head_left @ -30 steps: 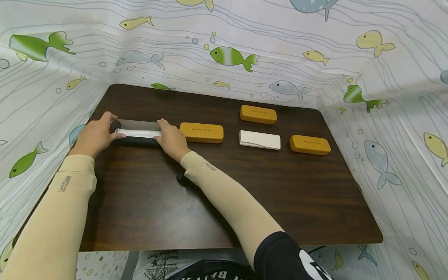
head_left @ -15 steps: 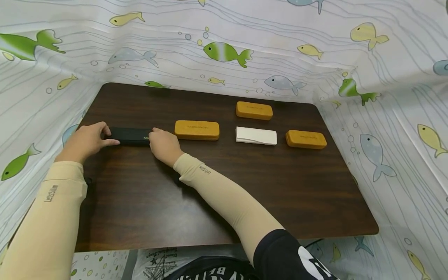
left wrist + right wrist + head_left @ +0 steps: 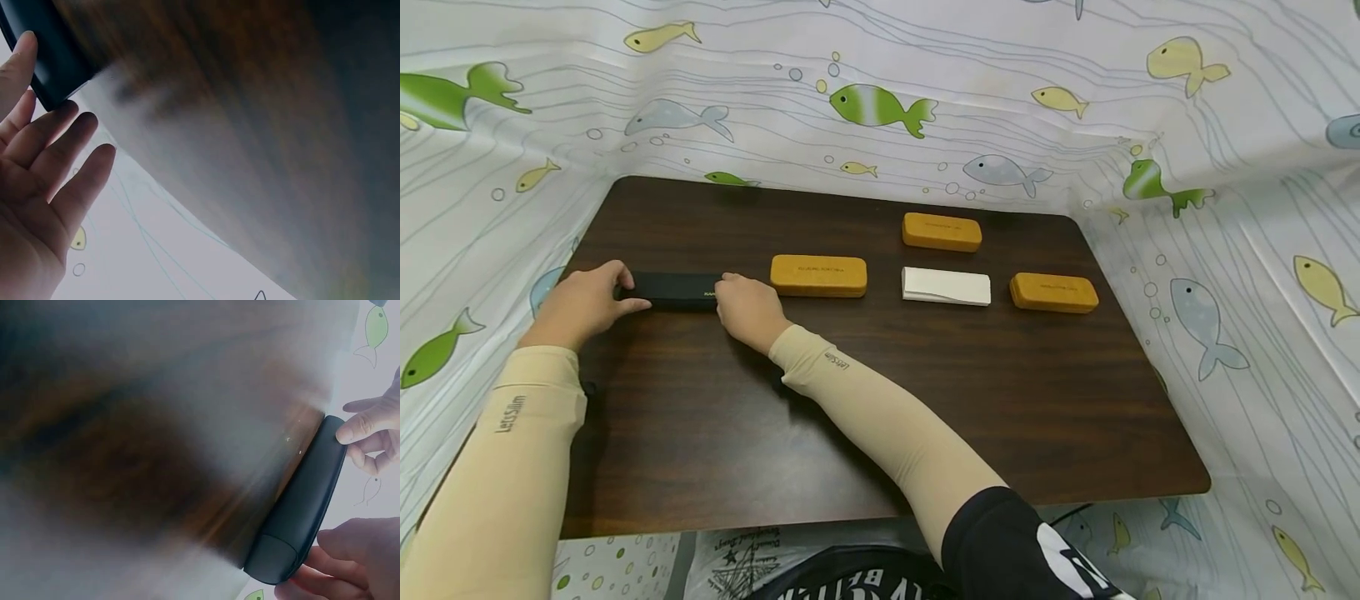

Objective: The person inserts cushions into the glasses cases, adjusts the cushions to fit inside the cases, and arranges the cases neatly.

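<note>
A long black glasses case (image 3: pixel 676 290) lies closed on the left part of the brown table, with small yellowish lettering near its right end. My left hand (image 3: pixel 580 307) holds its left end, thumb along the front side and fingers round the far side. At the other end, my right hand (image 3: pixel 748 312) grips the case with bent fingers. The left wrist view has the thumb against the dark case (image 3: pixel 53 53), with the other fingers spread beside its end. Both hands show at the case (image 3: pixel 300 500) in the right wrist view.
A yellow case (image 3: pixel 818 276) lies just right of my right hand. Farther right are a white folded case (image 3: pixel 946 286) and two more yellow cases, one behind (image 3: pixel 942 232) and one at the right (image 3: pixel 1054 292). A fish-print curtain (image 3: pixel 760 100) surrounds the brown table (image 3: pixel 880 417).
A second ago the black case stood open with a white lining showing; its lid has since come down. Both hands have stayed at its ends, and the head view has shifted slightly.
</note>
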### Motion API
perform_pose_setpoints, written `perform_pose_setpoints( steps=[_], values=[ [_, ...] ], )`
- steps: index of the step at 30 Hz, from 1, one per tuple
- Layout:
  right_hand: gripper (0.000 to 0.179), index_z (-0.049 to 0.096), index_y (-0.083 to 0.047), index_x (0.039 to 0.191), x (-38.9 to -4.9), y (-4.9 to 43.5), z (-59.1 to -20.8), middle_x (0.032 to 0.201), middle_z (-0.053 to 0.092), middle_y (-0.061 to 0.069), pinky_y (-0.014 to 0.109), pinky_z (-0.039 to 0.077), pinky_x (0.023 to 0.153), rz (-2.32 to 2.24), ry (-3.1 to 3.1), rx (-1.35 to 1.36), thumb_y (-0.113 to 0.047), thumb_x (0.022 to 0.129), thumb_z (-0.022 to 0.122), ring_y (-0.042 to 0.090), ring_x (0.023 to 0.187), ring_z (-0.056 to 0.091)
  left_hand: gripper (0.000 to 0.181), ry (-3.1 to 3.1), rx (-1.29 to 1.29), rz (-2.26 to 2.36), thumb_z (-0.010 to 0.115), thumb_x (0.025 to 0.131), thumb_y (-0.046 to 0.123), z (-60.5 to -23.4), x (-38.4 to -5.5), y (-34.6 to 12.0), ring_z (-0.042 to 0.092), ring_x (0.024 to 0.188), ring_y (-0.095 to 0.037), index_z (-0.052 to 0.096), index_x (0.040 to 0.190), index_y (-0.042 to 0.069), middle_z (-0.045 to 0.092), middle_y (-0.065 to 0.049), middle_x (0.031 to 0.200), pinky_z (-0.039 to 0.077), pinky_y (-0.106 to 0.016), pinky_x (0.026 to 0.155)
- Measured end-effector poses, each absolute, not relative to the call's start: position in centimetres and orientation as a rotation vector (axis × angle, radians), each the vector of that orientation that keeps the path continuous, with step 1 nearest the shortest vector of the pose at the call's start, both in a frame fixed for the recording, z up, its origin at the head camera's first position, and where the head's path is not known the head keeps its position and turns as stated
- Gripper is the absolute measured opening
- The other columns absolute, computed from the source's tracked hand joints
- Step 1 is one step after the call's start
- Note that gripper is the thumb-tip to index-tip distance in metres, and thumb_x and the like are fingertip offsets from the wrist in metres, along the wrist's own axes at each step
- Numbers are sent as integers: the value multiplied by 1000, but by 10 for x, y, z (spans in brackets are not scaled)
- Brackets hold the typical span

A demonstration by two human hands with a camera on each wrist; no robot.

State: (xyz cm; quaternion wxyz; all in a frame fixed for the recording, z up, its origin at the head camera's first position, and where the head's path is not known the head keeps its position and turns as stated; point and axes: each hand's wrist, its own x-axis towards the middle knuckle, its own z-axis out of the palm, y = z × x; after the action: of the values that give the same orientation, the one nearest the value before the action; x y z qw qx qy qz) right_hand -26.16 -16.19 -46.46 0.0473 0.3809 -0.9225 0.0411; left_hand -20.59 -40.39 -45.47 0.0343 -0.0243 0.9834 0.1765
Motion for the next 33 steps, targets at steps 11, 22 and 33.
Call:
perform_pose_setpoints(
  steps=[11,22,33],
  values=[
    [38,59,-19,144,-272,-161,-471,156,46,-6,16,50,67,216,-2969,1165,-29,108,50,6,124,59,43,3055,-82,520,70,97,30,-453,-205,-406,62,78,-43,54,118,-4,65,-32,99,47,-60,69],
    [47,45,-18,154,-279,-147,-474,162,36,-5,21,46,101,300,-3067,1235,-32,109,48,8,136,49,55,3074,73,335,57,104,39,-453,-203,-392,55,110,-61,51,142,1,51,-38,136,44,-72,85],
    [50,40,-18,156,-281,-146,-473,163,32,-5,19,35,112,292,-3093,1292,-34,109,45,6,138,47,49,3081,29,361,63,101,27,-458,-205,-392,57,104,-62,50,139,-1,58,-41,122,44,-73,81]
  ],
)
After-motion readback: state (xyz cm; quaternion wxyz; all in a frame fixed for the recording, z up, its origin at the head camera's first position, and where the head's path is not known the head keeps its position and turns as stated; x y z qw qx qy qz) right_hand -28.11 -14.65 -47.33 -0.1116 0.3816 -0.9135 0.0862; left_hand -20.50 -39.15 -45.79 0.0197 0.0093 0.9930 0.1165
